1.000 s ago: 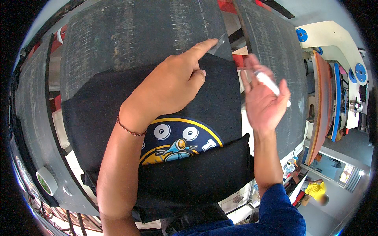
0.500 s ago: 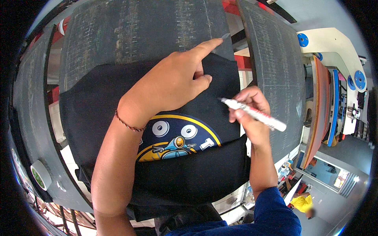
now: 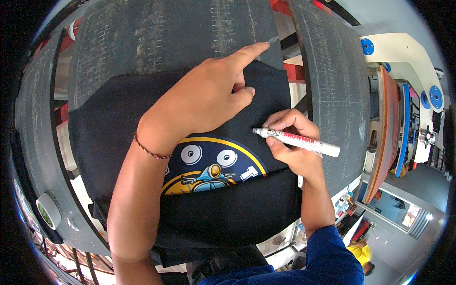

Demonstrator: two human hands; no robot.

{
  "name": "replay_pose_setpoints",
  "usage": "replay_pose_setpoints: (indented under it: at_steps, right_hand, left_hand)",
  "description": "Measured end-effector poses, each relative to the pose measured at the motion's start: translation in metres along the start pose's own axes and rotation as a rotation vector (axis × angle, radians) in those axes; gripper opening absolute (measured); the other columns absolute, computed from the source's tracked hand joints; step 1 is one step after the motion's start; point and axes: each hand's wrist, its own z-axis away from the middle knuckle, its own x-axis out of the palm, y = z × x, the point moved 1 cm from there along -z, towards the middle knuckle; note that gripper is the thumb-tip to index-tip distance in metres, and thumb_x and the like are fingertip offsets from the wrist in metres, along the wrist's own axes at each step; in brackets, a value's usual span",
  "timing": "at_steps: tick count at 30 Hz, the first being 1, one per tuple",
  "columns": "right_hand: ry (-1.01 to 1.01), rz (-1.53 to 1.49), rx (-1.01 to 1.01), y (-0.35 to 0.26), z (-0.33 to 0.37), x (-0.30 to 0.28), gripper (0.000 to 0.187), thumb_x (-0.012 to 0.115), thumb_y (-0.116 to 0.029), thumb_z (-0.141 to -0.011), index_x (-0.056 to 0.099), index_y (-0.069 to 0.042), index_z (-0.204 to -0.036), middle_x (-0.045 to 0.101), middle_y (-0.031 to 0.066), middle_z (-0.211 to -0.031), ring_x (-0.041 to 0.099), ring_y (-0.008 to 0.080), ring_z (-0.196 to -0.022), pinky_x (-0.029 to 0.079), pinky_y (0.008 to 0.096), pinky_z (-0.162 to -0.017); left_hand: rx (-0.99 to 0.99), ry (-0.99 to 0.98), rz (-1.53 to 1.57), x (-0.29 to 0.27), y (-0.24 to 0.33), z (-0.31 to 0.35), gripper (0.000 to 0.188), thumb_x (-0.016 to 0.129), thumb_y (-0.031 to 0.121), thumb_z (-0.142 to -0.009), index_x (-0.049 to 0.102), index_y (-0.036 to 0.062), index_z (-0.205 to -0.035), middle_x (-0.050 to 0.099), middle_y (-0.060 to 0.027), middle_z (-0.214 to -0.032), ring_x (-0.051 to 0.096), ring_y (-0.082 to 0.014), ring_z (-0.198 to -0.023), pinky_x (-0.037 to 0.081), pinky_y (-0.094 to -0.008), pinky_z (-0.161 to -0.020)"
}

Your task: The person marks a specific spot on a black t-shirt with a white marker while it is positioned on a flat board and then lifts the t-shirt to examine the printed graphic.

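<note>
Black cloth (image 3: 107, 114) lies over the near part of a dark board (image 3: 185, 33), right in front of the worker. I'd judge it light, limp and quick to wrinkle, best taken by its edges, clear of the round print (image 3: 213, 166). On its right side, the right hand (image 3: 300, 160) pinches a white marker (image 3: 299, 139) between thumb and fingers, close to the tip; that barrel looks light, stiff and smooth, well held there. Over the cloth, the left hand (image 3: 204, 95) points its forefinger far and right, thumb apart; its other fingers are hidden beneath, so I can't tell what they grip. A clear sliver (image 3: 274, 41) at that fingertip is hard to make out. A fold covers the print's near part, and whether the marker's tip touches cloth isn't plain.
</note>
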Motion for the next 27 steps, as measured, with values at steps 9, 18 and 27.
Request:
replay_pose_setpoints:
  at_steps: [9, 18, 27]
  right_hand:
    - [-0.008, -0.004, 0.003, 0.0004, -0.0001, -0.0007, 0.022, 0.077, 0.003, -0.078, 0.06, -0.001, -0.09, 0.072, 0.013, -0.096, 0.069, 0.0137, -0.083, 0.055, 0.0267, -0.073]
    - [0.046, -0.032, 0.015, 0.0013, 0.0003, 0.0038, 0.021, 0.077, 0.003, -0.079, 0.06, -0.001, -0.09, 0.072, 0.0129, -0.096, 0.069, 0.0142, -0.084, 0.055, 0.0273, -0.074]
    - [-0.017, -0.009, 0.006, 0.0007, -0.001, -0.0004, 0.021, 0.077, 0.002, -0.079, 0.061, -0.002, -0.091, 0.072, 0.0127, -0.096, 0.069, 0.0136, -0.084, 0.055, 0.0273, -0.074]
  left_hand:
    - [-0.008, -0.007, 0.002, -0.0002, 0.0006, 0.0005, 0.074, 0.067, 0.009, -0.087, 0.039, 0.0157, -0.155, 0.063, -0.0062, -0.078, 0.057, -0.0144, -0.063, 0.048, -0.031, -0.062]
    - [-0.011, -0.022, 0.003, -0.0001, -0.0004, 0.0004, 0.074, 0.067, 0.009, -0.087, 0.039, 0.016, -0.155, 0.063, -0.0066, -0.079, 0.056, -0.0135, -0.062, 0.048, -0.0302, -0.062]
    - [-0.004, -0.015, 0.002, -0.0002, -0.0002, 0.0011, 0.073, 0.066, 0.008, -0.087, 0.039, 0.0157, -0.155, 0.063, -0.0068, -0.079, 0.056, -0.0139, -0.062, 0.048, -0.0304, -0.062]
